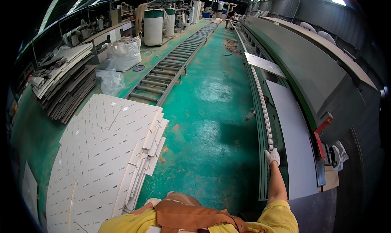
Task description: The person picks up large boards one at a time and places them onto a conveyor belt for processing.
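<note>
My right hand (272, 156), in a white glove, reaches forward to the near end of a rail of small white rollers (262, 106) along the machine's side. Its thumb and fingers close around that rail. Beside it, a long grey-white panel (289, 127) lies flat on the machine bed. Close to my body at the lower left, my gloved left hand (153, 201) shows only in part next to a stack of white printed boards (97, 151); its fingers are hidden. A brown apron (191, 214) covers my front.
A long green and grey machine (301, 66) runs along the right, with another white board (264, 64) farther up. A roller conveyor (179, 58) stretches away at left. Dark offcut boards (69, 86), a white bulk bag (124, 53) and a person (231, 17) stand beyond.
</note>
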Available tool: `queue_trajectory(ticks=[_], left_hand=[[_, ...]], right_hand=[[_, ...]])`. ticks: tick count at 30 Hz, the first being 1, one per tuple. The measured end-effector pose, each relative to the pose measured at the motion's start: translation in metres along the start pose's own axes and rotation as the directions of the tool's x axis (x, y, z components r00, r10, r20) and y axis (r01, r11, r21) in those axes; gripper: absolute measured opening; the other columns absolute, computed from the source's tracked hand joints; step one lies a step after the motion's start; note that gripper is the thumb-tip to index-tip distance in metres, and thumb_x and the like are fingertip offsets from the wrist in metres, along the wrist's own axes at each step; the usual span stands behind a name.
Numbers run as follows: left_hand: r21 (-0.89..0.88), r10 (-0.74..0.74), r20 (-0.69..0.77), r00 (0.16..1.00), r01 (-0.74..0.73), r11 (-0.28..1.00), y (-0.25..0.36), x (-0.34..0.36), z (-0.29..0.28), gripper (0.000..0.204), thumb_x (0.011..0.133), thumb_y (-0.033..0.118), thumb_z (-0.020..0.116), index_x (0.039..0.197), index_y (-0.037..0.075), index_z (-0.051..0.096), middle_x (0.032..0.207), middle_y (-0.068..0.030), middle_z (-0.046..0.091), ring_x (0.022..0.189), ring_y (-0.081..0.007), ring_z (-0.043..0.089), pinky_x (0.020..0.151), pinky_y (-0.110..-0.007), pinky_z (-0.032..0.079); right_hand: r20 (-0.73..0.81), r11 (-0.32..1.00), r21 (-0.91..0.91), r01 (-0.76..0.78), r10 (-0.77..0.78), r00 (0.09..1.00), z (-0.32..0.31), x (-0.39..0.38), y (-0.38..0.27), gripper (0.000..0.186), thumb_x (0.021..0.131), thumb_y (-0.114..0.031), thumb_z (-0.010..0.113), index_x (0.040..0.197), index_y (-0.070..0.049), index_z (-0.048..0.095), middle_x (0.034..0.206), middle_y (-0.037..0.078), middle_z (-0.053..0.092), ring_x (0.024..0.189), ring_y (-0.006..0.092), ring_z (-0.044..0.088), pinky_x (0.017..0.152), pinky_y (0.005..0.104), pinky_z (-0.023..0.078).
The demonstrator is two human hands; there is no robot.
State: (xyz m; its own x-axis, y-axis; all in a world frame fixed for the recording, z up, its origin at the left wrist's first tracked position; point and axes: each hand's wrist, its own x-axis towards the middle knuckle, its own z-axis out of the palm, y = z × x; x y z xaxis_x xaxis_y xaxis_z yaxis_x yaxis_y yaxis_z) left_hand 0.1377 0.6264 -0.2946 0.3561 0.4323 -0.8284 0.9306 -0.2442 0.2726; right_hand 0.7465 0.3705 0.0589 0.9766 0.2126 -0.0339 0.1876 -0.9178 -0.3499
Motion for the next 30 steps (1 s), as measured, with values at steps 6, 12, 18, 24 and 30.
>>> queue_trajectory(ticks=[6,12,18,24,30], left_hand=[[0.021,-0.020,-0.005,1.000,0.021,1.000,0.002,-0.005,-0.004,0.059,0.084,0.054,0.037,0.112,0.008,0.062,0.125,-0.0152,0.054,0.117,-0.0340,0.049,0.094,-0.041,0.038],[0.004,-0.080,0.036,0.996,0.080,0.997,0.033,-0.034,-0.020,0.057,0.084,0.051,0.037,0.113,0.009,0.061,0.127,-0.0147,0.053,0.118,-0.0336,0.049,0.095,-0.041,0.038],[0.054,-0.030,0.015,0.999,0.029,0.998,0.013,-0.019,-0.011,0.057,0.084,0.051,0.036,0.112,0.009,0.062,0.126,-0.0150,0.053,0.116,-0.0340,0.050,0.094,-0.041,0.039],[0.071,0.001,0.011,1.000,-0.002,0.997,0.014,-0.009,-0.008,0.057,0.084,0.051,0.036,0.112,0.009,0.062,0.125,-0.0159,0.054,0.116,-0.0343,0.050,0.094,-0.042,0.039],[0.043,-0.027,-0.021,0.999,0.028,0.999,0.011,-0.005,-0.005,0.057,0.083,0.052,0.036,0.111,0.009,0.062,0.125,-0.0159,0.054,0.116,-0.0338,0.050,0.094,-0.042,0.039]], right_hand=[[-0.006,1.000,0.002,0.028,-0.028,1.000,0.005,0.007,0.000,0.051,0.077,-0.044,0.063,0.100,-0.001,0.050,0.101,0.022,0.062,0.097,0.0383,0.059,0.082,0.0443,0.047],[-0.001,1.000,-0.005,-0.012,0.012,1.000,0.001,0.006,0.010,0.050,0.077,-0.042,0.065,0.102,-0.002,0.049,0.103,0.021,0.062,0.099,0.0378,0.058,0.084,0.0439,0.047],[0.000,1.000,0.008,0.023,-0.023,1.000,0.008,0.011,-0.001,0.050,0.076,-0.043,0.064,0.102,-0.002,0.050,0.101,0.022,0.062,0.098,0.0378,0.059,0.083,0.0441,0.047],[-0.022,1.000,-0.008,0.018,-0.018,1.000,0.005,0.011,0.005,0.051,0.076,-0.044,0.063,0.101,-0.001,0.051,0.100,0.022,0.063,0.097,0.0374,0.059,0.083,0.0437,0.047],[-0.023,1.000,-0.010,0.017,-0.017,1.000,0.001,0.006,-0.001,0.050,0.076,-0.043,0.063,0.101,-0.001,0.051,0.101,0.021,0.063,0.097,0.0372,0.059,0.083,0.0435,0.047]])
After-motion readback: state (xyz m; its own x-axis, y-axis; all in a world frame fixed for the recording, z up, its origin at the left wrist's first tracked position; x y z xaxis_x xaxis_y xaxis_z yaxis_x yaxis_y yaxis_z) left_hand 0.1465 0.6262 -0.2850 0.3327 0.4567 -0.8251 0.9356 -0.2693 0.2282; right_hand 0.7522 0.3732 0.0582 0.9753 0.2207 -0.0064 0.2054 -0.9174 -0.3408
